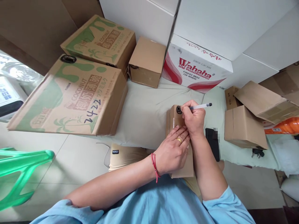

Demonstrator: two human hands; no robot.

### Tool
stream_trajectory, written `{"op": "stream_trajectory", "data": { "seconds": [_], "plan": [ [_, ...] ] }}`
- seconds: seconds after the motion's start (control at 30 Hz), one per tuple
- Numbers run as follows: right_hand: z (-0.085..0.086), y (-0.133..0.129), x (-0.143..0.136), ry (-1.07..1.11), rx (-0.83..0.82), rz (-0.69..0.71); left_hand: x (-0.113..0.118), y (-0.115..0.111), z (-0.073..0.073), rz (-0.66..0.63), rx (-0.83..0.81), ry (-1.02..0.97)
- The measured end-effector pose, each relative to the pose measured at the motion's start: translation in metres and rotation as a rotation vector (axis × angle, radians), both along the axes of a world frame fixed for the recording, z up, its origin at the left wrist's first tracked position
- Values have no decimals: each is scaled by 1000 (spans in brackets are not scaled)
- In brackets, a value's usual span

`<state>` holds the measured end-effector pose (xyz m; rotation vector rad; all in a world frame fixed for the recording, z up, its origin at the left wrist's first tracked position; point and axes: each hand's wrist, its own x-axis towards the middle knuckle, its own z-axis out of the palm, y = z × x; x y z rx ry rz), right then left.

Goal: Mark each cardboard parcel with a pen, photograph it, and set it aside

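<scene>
In front of my body a narrow brown cardboard box (183, 169) stands partly on the pale green cloth, with a black ink patch near its far corner. My right hand (193, 119) grips a pen (201, 106) with a clear barrel and dark end, its lower end hidden by the fingers beside the patch. Flat on the box top rests my left hand (176, 149), fingers stretched out, a gold ring on one finger and a red cord at the wrist. It holds nothing and lies against my right wrist.
Two printed coconut cartons (88, 96) stand at the left, one marked 2422. A small brown box (148, 60) and a Wahaha water carton (196, 67) line the wall. At right lie a black phone-like object (212, 144) and several boxes (245, 127). A green stool (25, 168) stands lower left.
</scene>
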<state>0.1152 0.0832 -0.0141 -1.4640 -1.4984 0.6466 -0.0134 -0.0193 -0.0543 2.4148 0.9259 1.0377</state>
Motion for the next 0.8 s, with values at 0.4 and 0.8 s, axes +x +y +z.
{"op": "stream_trajectory", "data": {
  "seconds": [0.4,0.8],
  "plan": [
    [7,-2,-5,-21,10,-90,0,0,0,13,1,-21],
    [3,1,-1,4,66,-141,0,1,2,28,29,-42]
  ]
}}
